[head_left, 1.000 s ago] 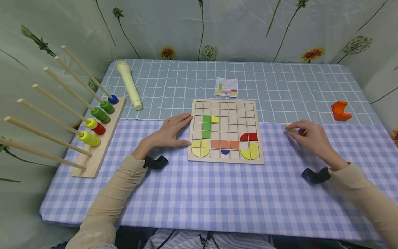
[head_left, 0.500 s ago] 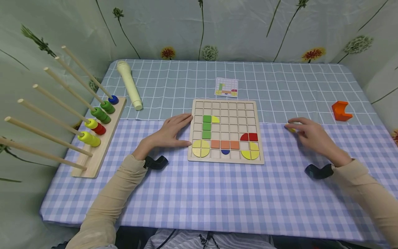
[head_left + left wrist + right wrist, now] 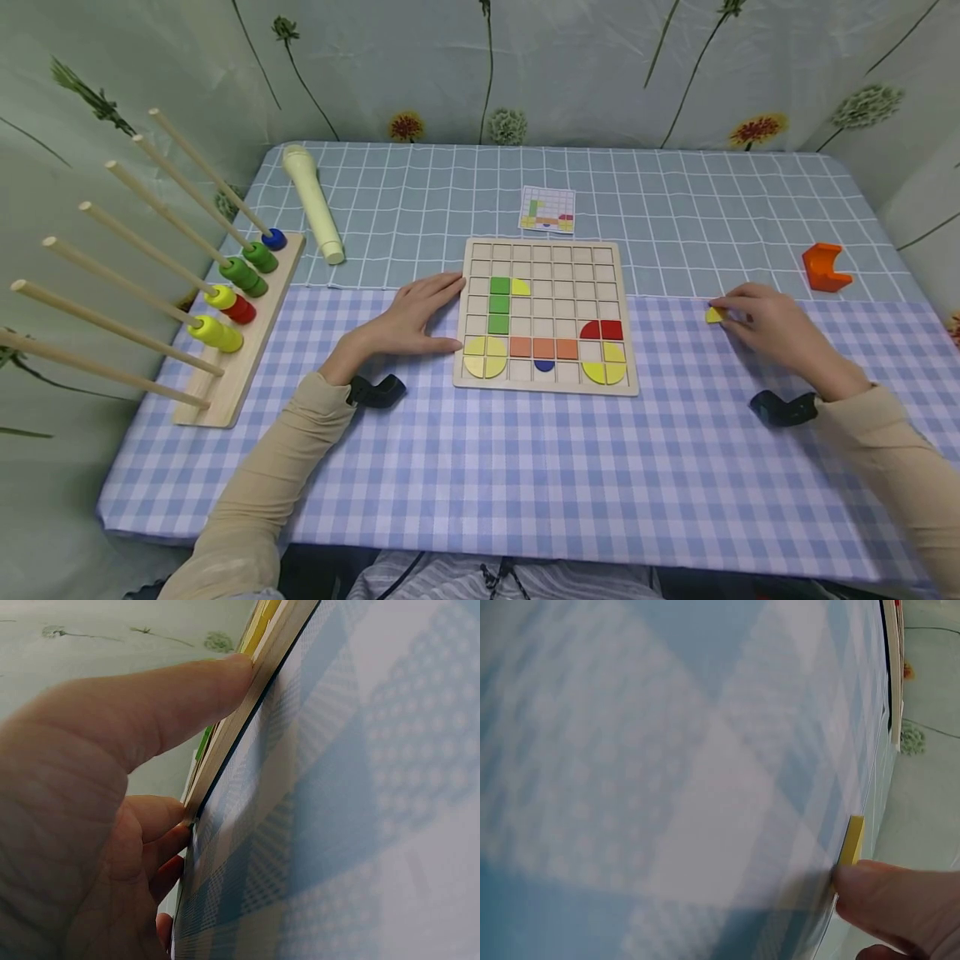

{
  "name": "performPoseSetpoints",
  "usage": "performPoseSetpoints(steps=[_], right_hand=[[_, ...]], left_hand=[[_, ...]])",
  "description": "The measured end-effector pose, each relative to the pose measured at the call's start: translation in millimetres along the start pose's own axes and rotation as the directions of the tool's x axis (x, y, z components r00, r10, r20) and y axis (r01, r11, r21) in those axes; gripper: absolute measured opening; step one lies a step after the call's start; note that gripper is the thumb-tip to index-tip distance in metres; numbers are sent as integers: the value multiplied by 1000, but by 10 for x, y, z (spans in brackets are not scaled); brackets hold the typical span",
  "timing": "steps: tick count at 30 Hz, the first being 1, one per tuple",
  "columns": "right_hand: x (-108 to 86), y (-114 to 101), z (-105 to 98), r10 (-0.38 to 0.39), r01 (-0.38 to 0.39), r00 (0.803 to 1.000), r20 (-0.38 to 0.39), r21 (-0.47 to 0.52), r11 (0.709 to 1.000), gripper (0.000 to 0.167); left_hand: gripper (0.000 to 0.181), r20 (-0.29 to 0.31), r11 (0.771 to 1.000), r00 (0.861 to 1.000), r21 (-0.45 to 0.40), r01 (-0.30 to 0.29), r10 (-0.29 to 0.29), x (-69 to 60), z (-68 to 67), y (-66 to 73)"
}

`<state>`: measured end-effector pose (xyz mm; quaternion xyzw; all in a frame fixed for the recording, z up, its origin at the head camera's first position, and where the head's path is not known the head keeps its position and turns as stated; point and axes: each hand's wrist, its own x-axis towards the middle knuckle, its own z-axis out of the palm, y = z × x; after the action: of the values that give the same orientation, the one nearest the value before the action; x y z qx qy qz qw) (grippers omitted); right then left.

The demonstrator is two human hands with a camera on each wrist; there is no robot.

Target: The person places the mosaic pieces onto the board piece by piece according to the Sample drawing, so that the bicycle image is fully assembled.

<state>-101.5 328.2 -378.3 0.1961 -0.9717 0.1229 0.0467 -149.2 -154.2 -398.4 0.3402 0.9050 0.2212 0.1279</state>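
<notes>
In the head view a wooden grid board [image 3: 552,297] lies mid-table with green, yellow, orange, red and blue flat pieces in its cells. One cell of the right yellow circle [image 3: 603,372] is bare wood. My left hand [image 3: 408,318] rests at the board's left edge, fingers fairly straight. The left wrist view has its thumb [image 3: 187,690] touching the board's side [image 3: 232,724]. To the right of the board, my right hand [image 3: 772,327] pinches a small yellow piece [image 3: 715,315] between thumb and fingers. In the right wrist view this yellow piece [image 3: 852,840] shows its edge beside the thumb.
A small pattern card [image 3: 547,209] lies behind the board. On the left stand a wooden peg rack [image 3: 243,358] with coloured beads and a pale yellow microphone-shaped object [image 3: 313,204]. An orange notched block [image 3: 825,267] sits at the far right.
My right hand has shifted a little to the right with the yellow piece, which now shows more of its yellow face. A blue spot seen at its fingertips is gone. The left hand stays put.
</notes>
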Motion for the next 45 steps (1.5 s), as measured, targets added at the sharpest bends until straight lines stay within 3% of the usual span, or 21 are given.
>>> performPoseSetpoints(steps=[12, 20, 29, 36, 45], right_hand=[[18, -26, -11, 51, -51, 999, 15, 21, 998, 22], [39, -201, -1, -26, 30, 998, -66, 65, 997, 23], [92, -478, 20, -50, 52, 999, -18, 96, 994, 27], [123, -668, 58, -148, 155, 987, -63, 122, 980, 27], [172, -863, 152, -292, 308, 949, -117, 150, 940, 31]], left_hand=[[92, -5, 1000, 1000, -10, 3, -3, -22, 2, 2], [92, -4, 1000, 1000, -15, 4, -4, -30, 4, 17], [92, -5, 1000, 1000, -1, -3, 3, -3, 11, 11], [92, -4, 1000, 1000, 0, -3, 3, -1, 0, 12], [91, -2, 1000, 1000, 7, -3, 3, 11, -6, 11]])
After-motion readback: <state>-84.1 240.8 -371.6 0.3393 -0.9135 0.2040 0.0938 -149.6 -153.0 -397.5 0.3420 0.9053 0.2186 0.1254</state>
